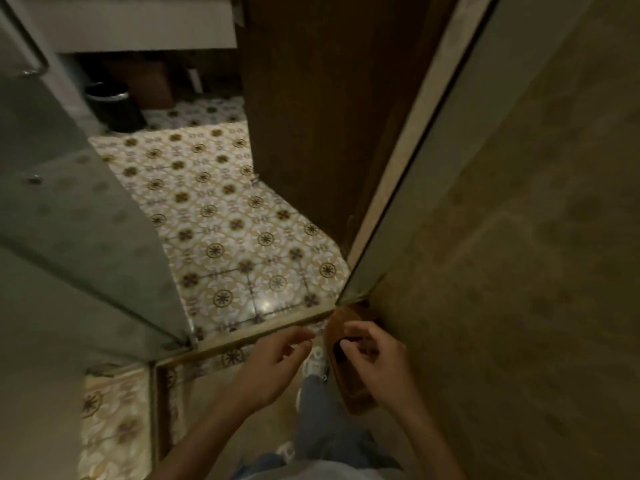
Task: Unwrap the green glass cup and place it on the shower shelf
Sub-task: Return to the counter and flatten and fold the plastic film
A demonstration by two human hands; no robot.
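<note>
A brown wooden shower shelf (351, 393) sits low against the right wall. A dark round shape (340, 355) rests on it under my right hand; the blur hides whether it is the green glass cup. My right hand (375, 358) hovers over the shelf with loosely curled fingers, and I see nothing held between them. To the left of the shelf, my left hand (273, 362) hangs in the air with relaxed, slightly curled fingers, holding nothing. No wrapping shows.
The glass shower door (86, 237) stands open at left. Patterned floor tiles (225, 216) lie beyond the threshold (263, 329). A brown wooden door (311, 116) is ahead, a black bin (114, 105) at far left. The beige wall (519, 237) fills the right.
</note>
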